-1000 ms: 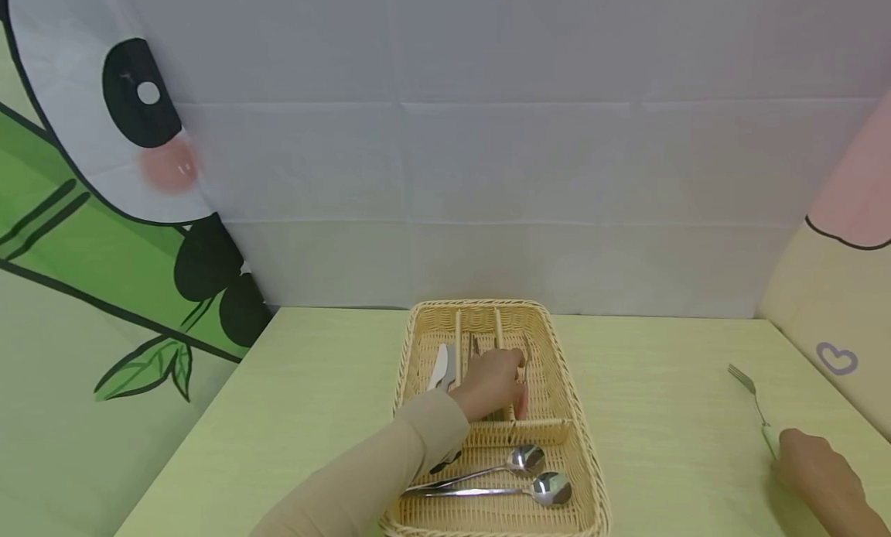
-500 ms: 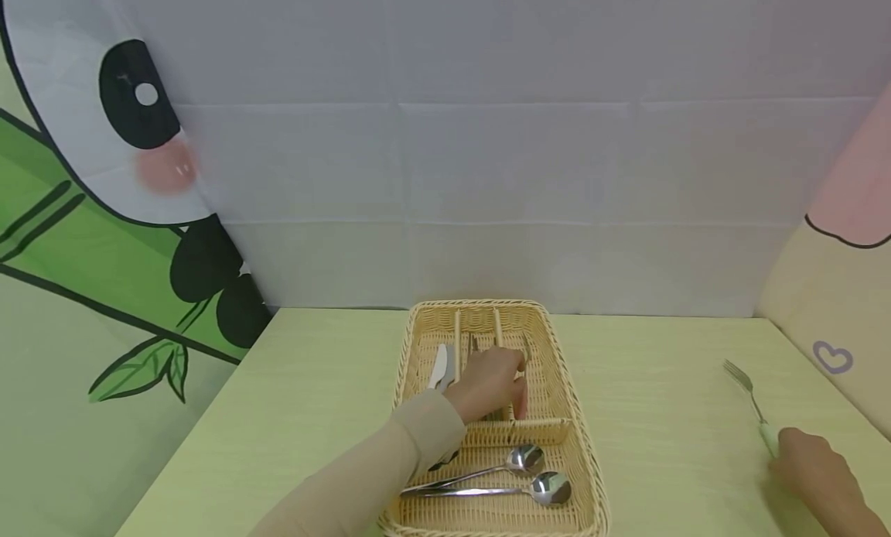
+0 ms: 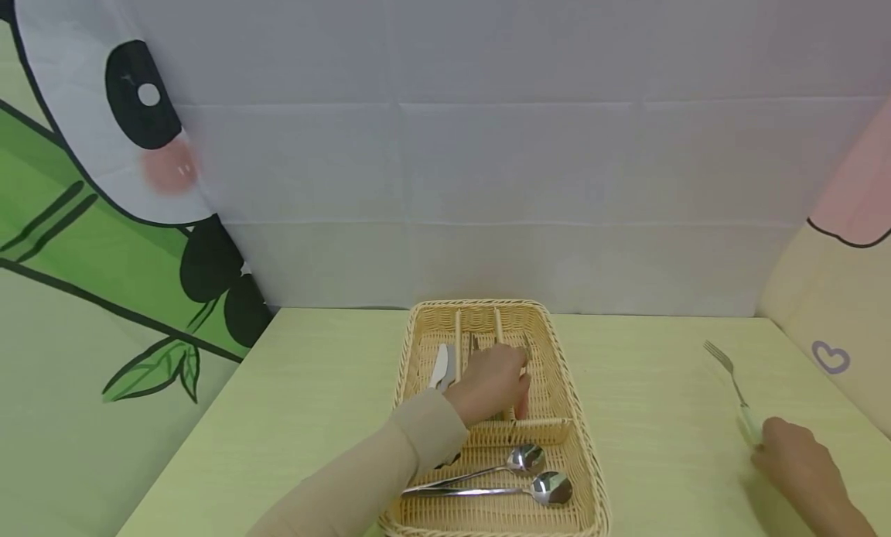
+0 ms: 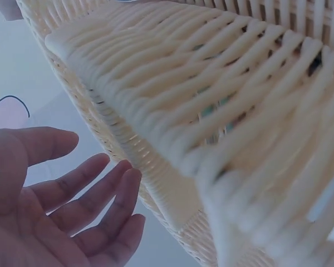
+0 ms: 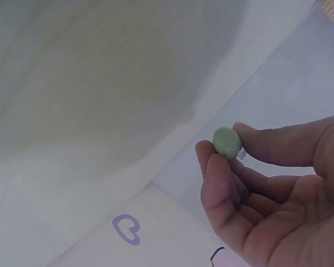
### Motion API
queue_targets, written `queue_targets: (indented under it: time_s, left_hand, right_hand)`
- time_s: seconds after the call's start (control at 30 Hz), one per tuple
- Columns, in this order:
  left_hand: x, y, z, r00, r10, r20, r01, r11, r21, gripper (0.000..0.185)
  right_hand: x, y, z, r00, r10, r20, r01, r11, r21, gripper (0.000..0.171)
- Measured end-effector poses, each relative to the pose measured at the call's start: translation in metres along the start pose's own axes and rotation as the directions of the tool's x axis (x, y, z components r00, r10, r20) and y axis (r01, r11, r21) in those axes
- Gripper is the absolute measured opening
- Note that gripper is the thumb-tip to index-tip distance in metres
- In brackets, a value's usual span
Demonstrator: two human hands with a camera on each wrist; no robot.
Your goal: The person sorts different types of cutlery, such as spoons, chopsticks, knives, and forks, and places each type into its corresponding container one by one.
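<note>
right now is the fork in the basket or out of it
Out. The fork is off to the right of the basket, its handle pinched by the right hand.

Tabletop (image 3: 313, 413): pale yellow-green, wood-grain finish, pushed against a cloth backdrop at the far edge. Woven basket (image 3: 583, 444) sits directly on it, centre, long axis running away from the viewer. Fork (image 3: 731, 382) well right of basket; possibly raised off the surface, unclear.

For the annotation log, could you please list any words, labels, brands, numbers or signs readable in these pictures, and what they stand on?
No readable text, number or brand anywhere.
The only sign: a purple heart outline printed on the cream backdrop at right; also seen in the right wrist view.
</note>
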State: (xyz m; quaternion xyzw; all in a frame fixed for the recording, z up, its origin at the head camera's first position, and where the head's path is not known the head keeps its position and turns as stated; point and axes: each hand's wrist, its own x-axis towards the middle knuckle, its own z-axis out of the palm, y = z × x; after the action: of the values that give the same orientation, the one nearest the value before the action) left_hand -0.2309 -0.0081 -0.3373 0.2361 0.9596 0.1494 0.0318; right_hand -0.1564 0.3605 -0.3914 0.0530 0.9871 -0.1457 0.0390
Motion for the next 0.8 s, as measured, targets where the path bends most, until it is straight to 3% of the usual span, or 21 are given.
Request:
queue_targets:
  time_s: [0.23, 0.43, 0.6, 0.8]
  left_hand:
    - [-0.001, 0.005, -0.004, 0.997, 0.029, -0.07, -0.03, 1.0, -0.006, 0.018]
    - [0.002, 0.012, -0.006, 0.997, 0.011, -0.074, -0.021, 0.99, -0.139, 0.018]
    - [0.005, 0.016, -0.006, 0.998, -0.01, -0.062, -0.007, 0.963, -0.269, 0.018]
    - [0.01, 0.019, -0.004, 0.996, -0.018, -0.087, -0.012, 0.945, -0.326, 0.019]
  right_hand:
    - [-0.005, -0.019, -0.002, 0.996, -0.043, -0.078, 0.043, 0.999, 0.006, 0.013]
    - [-0.011, -0.04, -0.003, 0.99, -0.086, -0.116, 0.09, 0.995, 0.03, 0.014]
    - [-0.016, -0.057, -0.002, 0.977, -0.124, -0.173, 0.131, 0.991, 0.033, 0.011]
    - [-0.019, -0.079, -0.003, 0.966, -0.146, -0.212, 0.154, 0.988, 0.022, 0.007]
